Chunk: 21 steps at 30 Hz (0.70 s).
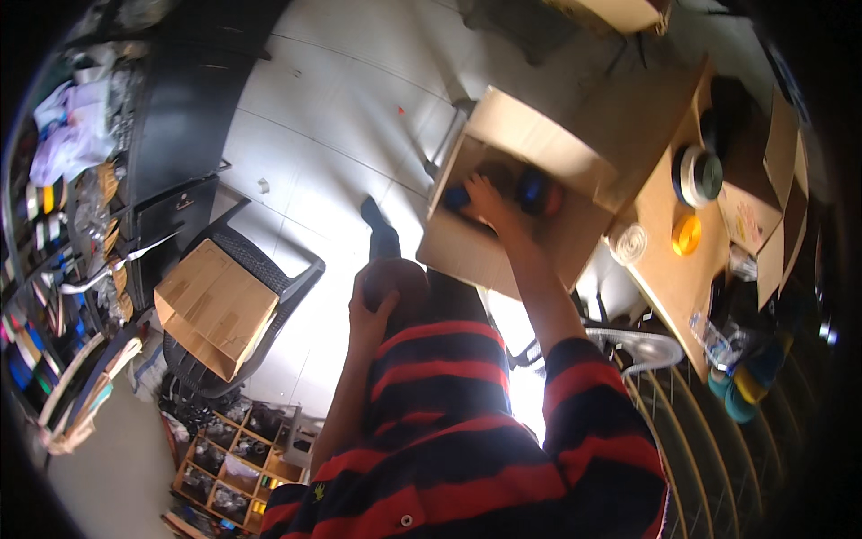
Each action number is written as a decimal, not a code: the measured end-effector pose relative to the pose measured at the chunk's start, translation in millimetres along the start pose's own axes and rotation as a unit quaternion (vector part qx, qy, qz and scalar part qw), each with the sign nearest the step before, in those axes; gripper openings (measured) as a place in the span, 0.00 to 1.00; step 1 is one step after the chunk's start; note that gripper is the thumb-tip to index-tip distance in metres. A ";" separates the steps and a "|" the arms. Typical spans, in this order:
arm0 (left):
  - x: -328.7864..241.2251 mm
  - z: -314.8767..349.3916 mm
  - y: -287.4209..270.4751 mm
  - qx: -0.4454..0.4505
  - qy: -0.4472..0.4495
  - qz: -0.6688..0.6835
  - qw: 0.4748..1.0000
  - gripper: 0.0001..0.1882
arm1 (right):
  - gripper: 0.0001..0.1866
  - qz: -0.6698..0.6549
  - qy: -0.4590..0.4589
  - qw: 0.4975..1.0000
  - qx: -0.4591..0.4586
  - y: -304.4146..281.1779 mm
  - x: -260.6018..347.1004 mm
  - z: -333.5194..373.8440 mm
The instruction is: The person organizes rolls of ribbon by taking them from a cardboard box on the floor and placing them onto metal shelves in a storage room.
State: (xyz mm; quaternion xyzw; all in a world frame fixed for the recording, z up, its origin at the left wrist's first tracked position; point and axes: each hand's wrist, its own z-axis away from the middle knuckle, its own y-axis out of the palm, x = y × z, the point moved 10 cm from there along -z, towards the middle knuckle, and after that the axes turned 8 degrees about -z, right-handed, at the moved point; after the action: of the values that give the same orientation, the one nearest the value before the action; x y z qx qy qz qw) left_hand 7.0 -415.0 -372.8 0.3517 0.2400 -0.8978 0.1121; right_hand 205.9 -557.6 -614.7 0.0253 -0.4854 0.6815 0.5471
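Observation:
My left hand (370, 301) is closed round a dark brown, rounded thing (404, 280) that looks like a roll, held over my lap. My right hand (486, 203) reaches down into an open cardboard box (467, 254). Its fingers are at a dark blue roll (456, 198) by the box's left wall and seem to grip it; the shaded inside hides part of this. Another blue roll (532, 188) lies to the right of the hand, with a reddish one (552, 198) beside it.
On the table (660, 265) at right are a white roll (628, 242), a yellow roll (686, 234) and a stack of dark and white rolls (697, 175). A black chair (301, 274) at left bears a cardboard box (215, 301). A compartmented wooden rack (235, 463) stands at lower left.

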 end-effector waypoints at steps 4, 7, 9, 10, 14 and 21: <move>-21.0 5.6 -16.9 -0.025 0.035 0.018 0.999 0.29 | 0.33 -0.214 0.127 0.966 -0.072 -3.7 -33.9 8.0; -10.2 8.2 -32.0 -0.046 0.029 0.112 0.992 0.28 | 0.31 -0.437 0.076 0.883 -0.154 -24.0 -39.1 33.7; -0.4 8.7 -48.6 -0.076 0.085 0.107 0.988 0.29 | 0.32 -0.543 0.148 0.809 -0.167 -17.2 -57.8 57.6; -4.4 13.9 -60.1 -0.089 0.089 0.128 0.984 0.29 | 0.36 -0.609 0.206 0.753 -0.144 -32.2 -26.5 76.7; -30.4 20.7 -125.2 -0.124 0.139 0.148 0.971 0.30 | 0.31 -0.631 0.147 0.718 -0.254 -89.2 -1.6 102.1; -11.2 48.8 -215.9 -0.213 0.150 0.222 0.940 0.29 | 0.29 -0.743 -0.031 0.666 -0.059 -152.9 183.7 53.0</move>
State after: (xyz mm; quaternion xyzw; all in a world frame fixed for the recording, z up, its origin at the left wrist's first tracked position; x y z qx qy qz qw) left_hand -93.0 -254.0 -258.1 0.4946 0.3558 -0.7147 0.3433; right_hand 223.9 -472.4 -385.9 0.3661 -0.3622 0.0183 0.8570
